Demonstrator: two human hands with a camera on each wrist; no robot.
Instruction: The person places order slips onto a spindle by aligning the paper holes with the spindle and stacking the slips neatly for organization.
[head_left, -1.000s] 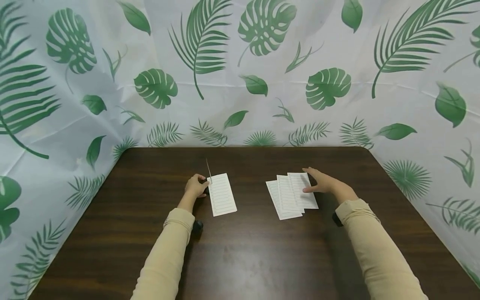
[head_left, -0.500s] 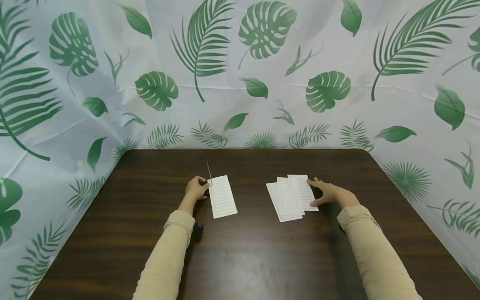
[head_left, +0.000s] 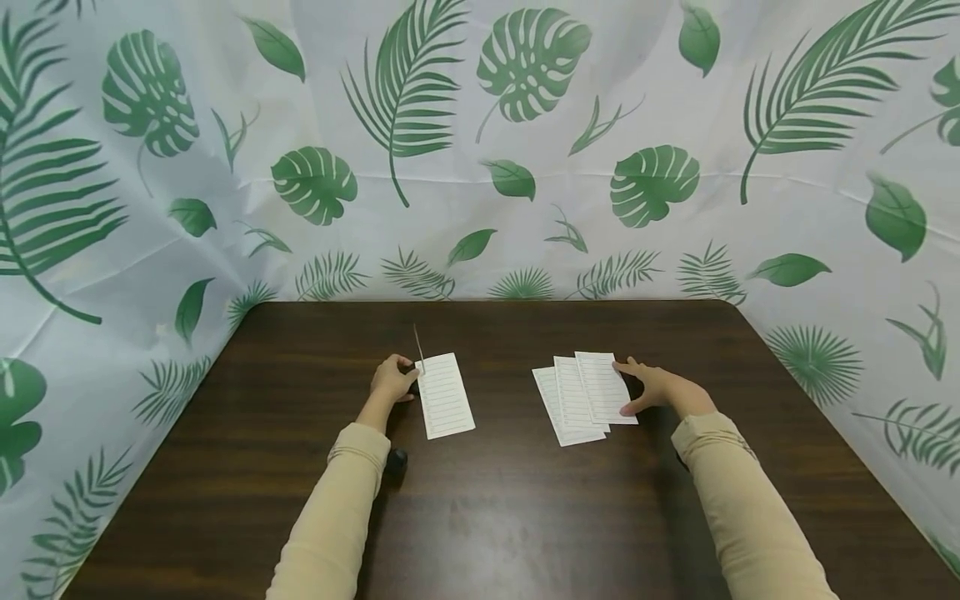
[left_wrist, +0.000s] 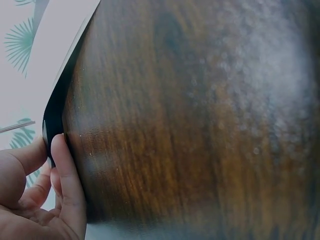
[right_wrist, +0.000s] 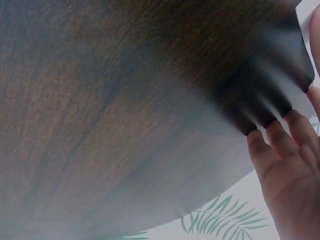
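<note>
Cards [head_left: 583, 395] (three) overlap; right hand [head_left: 654, 387] touches one; left hand [head_left: 392, 379] pinches another card [head_left: 446, 396].

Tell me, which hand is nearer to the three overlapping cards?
Right. The right hand is at the right edge of the three overlapping cards. The left hand is farther off, to their left, pinching the separate card.
</note>
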